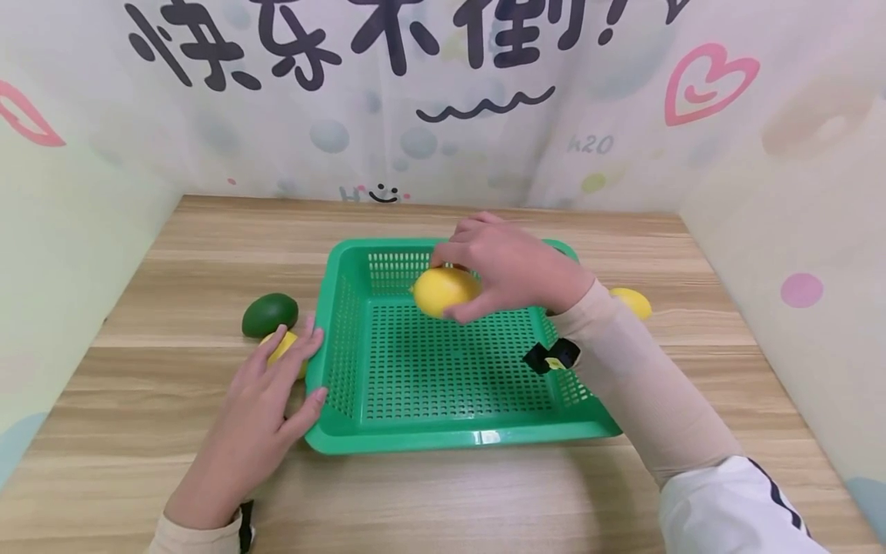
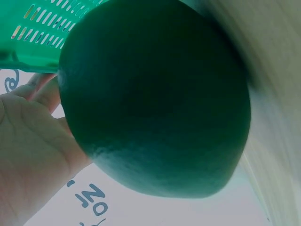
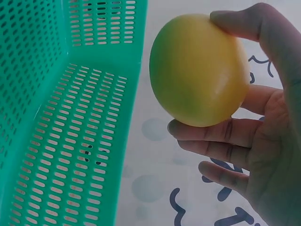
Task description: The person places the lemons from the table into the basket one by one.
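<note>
My right hand (image 1: 477,281) holds a yellow lemon (image 1: 439,292) just above the far part of a green perforated basket (image 1: 443,440). In the right wrist view the lemon (image 3: 197,70) sits between thumb and fingers (image 3: 211,134), beside the basket wall (image 3: 103,28). My left hand (image 1: 277,369) lies with straight fingers on a second yellow lemon (image 1: 280,348) at the basket's left edge, thumb against the rim. A dark green fruit (image 1: 270,314) lies just beyond it and fills the left wrist view (image 2: 155,99), with the palm (image 2: 28,150) at the left.
A third yellow lemon (image 1: 633,302) lies on the wooden table (image 1: 484,500) right of the basket, partly behind my right forearm. Printed fabric walls close in the table on the left, back and right.
</note>
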The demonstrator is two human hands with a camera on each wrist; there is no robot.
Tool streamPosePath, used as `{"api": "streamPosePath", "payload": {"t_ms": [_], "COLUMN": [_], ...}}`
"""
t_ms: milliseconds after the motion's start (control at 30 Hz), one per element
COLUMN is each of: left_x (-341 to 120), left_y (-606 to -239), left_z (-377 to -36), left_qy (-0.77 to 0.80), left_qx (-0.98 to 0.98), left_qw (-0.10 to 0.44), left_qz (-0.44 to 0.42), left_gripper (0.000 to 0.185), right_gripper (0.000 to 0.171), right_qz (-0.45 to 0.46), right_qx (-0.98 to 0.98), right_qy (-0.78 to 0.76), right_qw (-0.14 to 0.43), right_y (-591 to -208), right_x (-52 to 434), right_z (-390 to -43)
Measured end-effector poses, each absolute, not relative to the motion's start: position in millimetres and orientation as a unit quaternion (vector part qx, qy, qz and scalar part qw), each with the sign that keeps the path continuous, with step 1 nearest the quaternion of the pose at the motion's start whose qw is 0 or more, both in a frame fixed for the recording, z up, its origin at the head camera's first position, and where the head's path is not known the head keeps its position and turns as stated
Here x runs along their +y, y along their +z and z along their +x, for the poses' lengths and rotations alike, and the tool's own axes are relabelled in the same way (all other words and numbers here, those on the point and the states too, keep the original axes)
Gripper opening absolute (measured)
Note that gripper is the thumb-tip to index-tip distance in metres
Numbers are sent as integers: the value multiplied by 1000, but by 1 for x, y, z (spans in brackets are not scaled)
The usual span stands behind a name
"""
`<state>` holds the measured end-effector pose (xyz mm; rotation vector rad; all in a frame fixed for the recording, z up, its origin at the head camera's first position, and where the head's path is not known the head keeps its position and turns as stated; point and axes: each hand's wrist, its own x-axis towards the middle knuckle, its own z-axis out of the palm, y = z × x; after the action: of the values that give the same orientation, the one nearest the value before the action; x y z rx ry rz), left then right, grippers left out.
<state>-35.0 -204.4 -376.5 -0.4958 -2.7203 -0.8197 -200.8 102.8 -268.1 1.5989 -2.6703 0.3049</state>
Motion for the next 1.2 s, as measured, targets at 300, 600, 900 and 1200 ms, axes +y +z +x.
{"api": "streamPosePath", "payload": {"t_ms": [300,600,900,1200], "left_x": [-205,-204,-204,-205], "left_y": [-376,-374,-376,-377], "left_z": [-35,-33,-34,-35], "left_qy": [-282,-285,-281,-285], "left_qx": [-937,-938,-938,-936], "left_qw": [121,113,116,121], "left_qz": [-168,-164,-167,-168], "left_gripper": [63,63,64,66], "right_gripper": [43,45,45,45], "right_qz": [521,526,529,537], "right_qx": [-847,-845,-843,-839], "right_qy": [99,96,97,82], "right_qw": [22,20,10,1], "right_y": [-274,-278,-283,-290], "right_x": [100,97,94,87], "right_z": [-203,-202,-202,-203]}}
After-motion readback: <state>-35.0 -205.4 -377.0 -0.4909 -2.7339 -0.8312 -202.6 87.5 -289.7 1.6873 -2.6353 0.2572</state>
